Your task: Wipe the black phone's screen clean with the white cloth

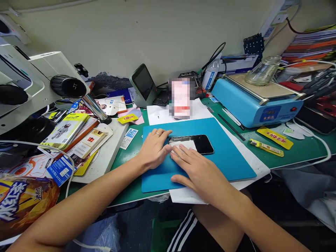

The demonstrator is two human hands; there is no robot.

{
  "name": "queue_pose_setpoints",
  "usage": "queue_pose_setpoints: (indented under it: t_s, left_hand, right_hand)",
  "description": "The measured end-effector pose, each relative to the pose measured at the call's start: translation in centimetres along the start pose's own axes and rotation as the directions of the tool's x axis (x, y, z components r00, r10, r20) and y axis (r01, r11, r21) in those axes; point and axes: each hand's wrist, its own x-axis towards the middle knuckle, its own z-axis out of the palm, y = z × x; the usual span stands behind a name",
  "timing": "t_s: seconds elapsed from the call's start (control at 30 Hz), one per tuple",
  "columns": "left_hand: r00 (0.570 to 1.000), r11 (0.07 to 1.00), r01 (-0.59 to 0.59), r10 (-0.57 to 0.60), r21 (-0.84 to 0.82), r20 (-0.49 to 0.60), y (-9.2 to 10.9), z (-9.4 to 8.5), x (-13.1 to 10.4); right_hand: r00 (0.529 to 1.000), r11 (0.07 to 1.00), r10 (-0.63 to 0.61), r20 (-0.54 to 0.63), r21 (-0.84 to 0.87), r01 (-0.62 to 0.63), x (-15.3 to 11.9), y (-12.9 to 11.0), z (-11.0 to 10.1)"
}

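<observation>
A smartphone [205, 144] with a dark, glossy face lies flat and sideways on a blue work mat [223, 164]. Over its middle is a small white sheet [189, 143], paper or cloth; I cannot tell which. My right hand [195, 164] rests with outstretched fingers on this sheet, its thumb apart over the mat. At the phone's left end is my left hand [155, 148], with a ring on one finger. Its fingers reach out loosely beside the phone's edge and its thumb points at my right fingertips. Neither hand grips anything visible. My fingers hide part of the phone's near edge.
A microscope stand [69, 86] and stacked boxes crowd the left. Behind the mat stand a grey-green screen device [143, 85] and a blurred upright screen [181, 98]. On the right, a blue heating plate machine [249, 101] carries a glass jar [263, 71]; pens and yellow packets lie before it.
</observation>
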Motion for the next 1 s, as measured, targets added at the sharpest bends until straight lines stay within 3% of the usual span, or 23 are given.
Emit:
queue_pose_setpoints:
  t_s: [0.23, 0.63, 0.83, 0.9, 1.0]
  left_hand:
    - [1.0, 1.0, -0.006, 0.005, 0.02, 0.015, -0.1, 0.0, 0.0]
    - [1.0, 1.0, -0.006, 0.006, 0.004, -0.002, -0.1, 0.1, 0.0]
    - [0.998, 0.994, 0.014, -0.007, 0.112, -0.069, 0.0, 0.2, 0.1]
    - [0.993, 0.985, -0.011, 0.031, 0.173, -0.111, 0.2, 0.1, 0.1]
    - [0.976, 0.971, -0.159, 0.181, 0.179, -0.119, 0.9, 0.0, 0.0]
  right_hand:
    - [0.992, 0.991, 0.117, 0.04, 0.06, -0.119, -2.0, 2.2, -0.6]
    - [0.998, 0.991, 0.051, 0.045, 0.123, -0.056, 0.5, 1.4, -0.4]
    - [0.985, 0.981, 0.147, 0.086, 0.11, -0.157, -0.6, 3.2, -0.7]
    - [0.984, 0.98, 0.151, 0.09, 0.114, -0.161, -0.2, 3.4, -0.7]
    - [0.989, 0.984, 0.117, 0.088, 0.122, -0.127, 1.3, 3.2, -0.8]
